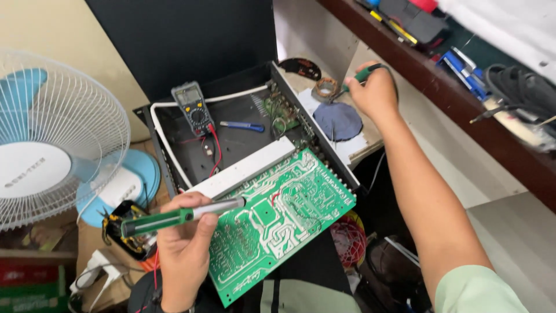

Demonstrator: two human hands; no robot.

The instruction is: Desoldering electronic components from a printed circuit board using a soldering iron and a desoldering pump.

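The left hand (184, 246) grips a green desoldering pump (174, 217), its tip resting on the green circuit board (278, 223). At two o'clock the right hand (376, 93) is closed around a soldering iron (359, 77) by the solder roll (325, 88). Keeping the pump tip seated squarely on the joint looks wise. A multimeter (192, 108) lies at eleven.

repair workshop | multimeter (193, 108), circuit board (278, 223) (tool-cluttered shelf (440, 87))

We see a green-handled desoldering pump (179, 217) lying level, its metal tip over the green circuit board (284, 223). A green-handled soldering iron (356, 78) points down-left beyond that board's far end.
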